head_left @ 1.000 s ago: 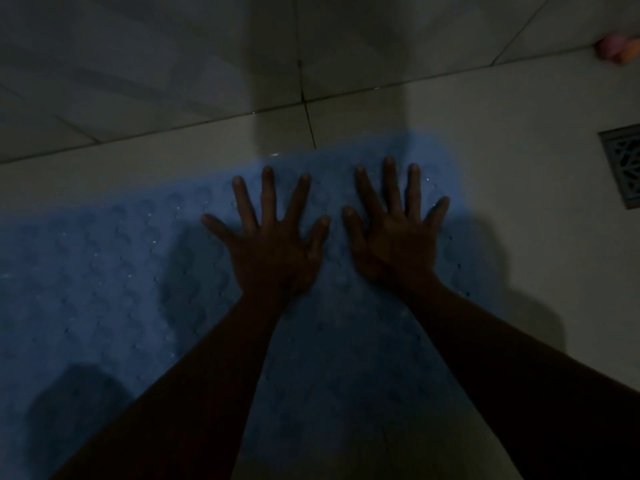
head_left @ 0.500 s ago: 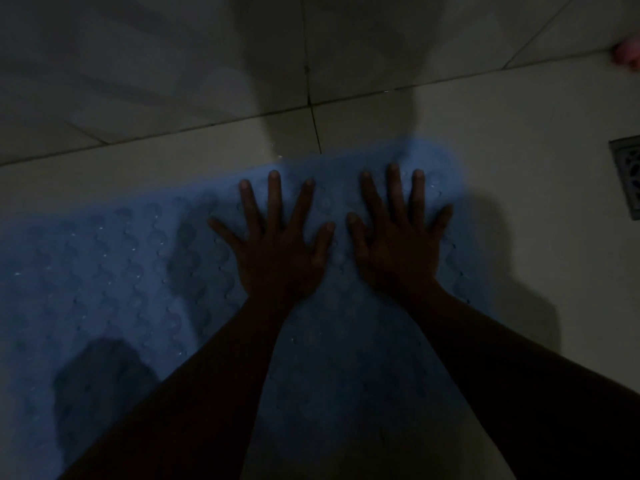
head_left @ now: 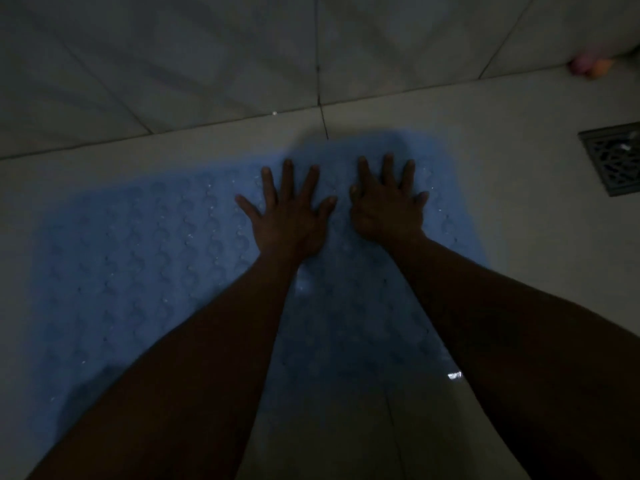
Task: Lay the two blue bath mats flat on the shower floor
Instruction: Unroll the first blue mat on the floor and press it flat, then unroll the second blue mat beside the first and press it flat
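Both palms flat on the blue mat

Since a second ago our right hand (head_left: pixel 386 209) has drawn its thumb in toward the palm, while our left hand (head_left: pixel 289 216) lies spread as before. We press both hands, fingers straight and splayed, side by side but not touching, onto the far end of the blue bath mat (head_left: pixel 145 258). It lies flat on the pale shower floor (head_left: pixel 519 220), its bumpy surface catching small glints. We can make out only one mat in this dim light. A metal floor drain (head_left: pixel 614 161) sits well to the right, and something pink and orange (head_left: pixel 588 65) lies by the tiled wall (head_left: pixel 207 57)
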A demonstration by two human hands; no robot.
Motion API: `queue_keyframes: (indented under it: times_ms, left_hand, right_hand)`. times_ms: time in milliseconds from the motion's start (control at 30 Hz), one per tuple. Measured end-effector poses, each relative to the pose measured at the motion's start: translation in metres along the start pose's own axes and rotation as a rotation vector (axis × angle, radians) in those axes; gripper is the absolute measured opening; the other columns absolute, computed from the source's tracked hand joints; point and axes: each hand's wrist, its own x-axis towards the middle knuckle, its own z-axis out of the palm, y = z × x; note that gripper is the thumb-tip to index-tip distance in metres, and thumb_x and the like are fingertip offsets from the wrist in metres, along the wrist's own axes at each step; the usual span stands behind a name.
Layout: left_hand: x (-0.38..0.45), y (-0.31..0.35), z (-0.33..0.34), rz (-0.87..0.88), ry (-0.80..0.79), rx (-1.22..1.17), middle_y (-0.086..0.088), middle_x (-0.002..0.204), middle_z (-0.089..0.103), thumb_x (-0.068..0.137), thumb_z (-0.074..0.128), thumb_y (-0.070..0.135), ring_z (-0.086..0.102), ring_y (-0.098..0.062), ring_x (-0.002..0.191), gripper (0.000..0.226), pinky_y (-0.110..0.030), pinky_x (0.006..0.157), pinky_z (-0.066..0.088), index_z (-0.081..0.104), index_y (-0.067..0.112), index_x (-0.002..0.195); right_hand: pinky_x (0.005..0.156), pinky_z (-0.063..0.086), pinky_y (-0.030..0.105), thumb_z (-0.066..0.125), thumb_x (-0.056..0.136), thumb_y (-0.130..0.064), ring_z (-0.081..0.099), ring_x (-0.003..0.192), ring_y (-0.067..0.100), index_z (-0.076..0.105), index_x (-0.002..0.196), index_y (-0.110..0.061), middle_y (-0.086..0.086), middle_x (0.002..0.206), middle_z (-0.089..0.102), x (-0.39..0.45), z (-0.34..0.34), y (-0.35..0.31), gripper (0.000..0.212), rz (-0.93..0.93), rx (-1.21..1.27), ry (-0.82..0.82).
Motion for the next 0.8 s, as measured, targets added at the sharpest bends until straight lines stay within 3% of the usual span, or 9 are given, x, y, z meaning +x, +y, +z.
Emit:
queue_keyframes:
  times_ms: [200, 300, 400, 467, 600, 800]
  left_hand:
    - [-0.075, -0.042, -0.002, 0.148, -0.079, -0.008, 0.003, 0.169, 0.000, 0.103, 0.024, 0.057, -0.007, -0.025, 0.155, 0.061, -0.064, 0.118, 0.007, 0.010, 0.038, 0.160]
    - [-0.106, -0.076, -0.011, 0.220, -0.130, -0.045, -0.002, 0.167, 0.018, 0.103, 0.029, 0.053, 0.012, -0.026, 0.154, 0.060, -0.055, 0.119, 0.022, 0.026, 0.029, 0.158]
    - [-0.132, -0.112, -0.038, 0.152, -0.122, -0.231, -0.008, 0.158, 0.039, 0.104, 0.040, 0.048, 0.035, -0.028, 0.146, 0.056, -0.039, 0.117, 0.031, 0.040, 0.020, 0.153]
    - [-0.143, -0.142, -0.065, 0.095, -0.086, -0.299, -0.008, 0.152, 0.048, 0.103, 0.048, 0.045, 0.043, -0.029, 0.140, 0.054, -0.038, 0.115, 0.035, 0.046, 0.019, 0.150]
    - [-0.152, -0.211, -0.148, 0.039, -0.007, -0.336, -0.008, 0.132, 0.066, 0.098, 0.057, 0.047, 0.061, -0.026, 0.120, 0.050, -0.037, 0.108, 0.043, 0.057, 0.022, 0.141]
    - [-0.189, -0.316, -0.275, -0.080, 0.215, -0.284, -0.013, 0.124, 0.069, 0.097, 0.059, 0.047, 0.058, -0.030, 0.123, 0.053, -0.033, 0.104, 0.043, 0.057, 0.017, 0.140]
  right_hand:
    - [0.115, 0.011, 0.065, 0.034, 0.102, -0.043, -0.009, 0.151, 0.035, 0.007, 0.158, -0.033, 0.004, 0.166, -0.006, -0.057, 0.010, 0.000, 0.063, -0.049, -0.025, -0.076]
    - [0.116, 0.020, 0.062, 0.021, 0.091, -0.057, 0.010, 0.150, 0.038, 0.019, 0.157, -0.025, 0.011, 0.164, 0.014, -0.088, 0.017, -0.024, 0.073, -0.059, 0.029, -0.116]
    - [0.118, 0.026, 0.047, 0.034, 0.101, -0.043, 0.029, 0.144, 0.036, 0.026, 0.155, -0.017, 0.016, 0.158, 0.029, -0.110, 0.008, -0.069, 0.061, -0.100, 0.180, -0.102]
    - [0.114, 0.028, 0.039, 0.039, 0.104, -0.035, 0.037, 0.140, 0.034, 0.029, 0.154, -0.013, 0.017, 0.156, 0.035, -0.129, -0.009, -0.108, 0.056, -0.157, 0.238, -0.069]
    - [0.111, 0.032, 0.036, 0.046, 0.102, -0.033, 0.043, 0.136, 0.033, 0.033, 0.153, -0.013, 0.016, 0.152, 0.041, -0.164, -0.044, -0.189, 0.056, -0.210, 0.383, 0.013]
    - [0.106, 0.035, 0.030, 0.050, 0.101, -0.036, 0.045, 0.135, 0.029, 0.039, 0.150, -0.016, 0.014, 0.146, 0.049, -0.210, -0.086, -0.307, 0.054, -0.379, 0.436, 0.095]
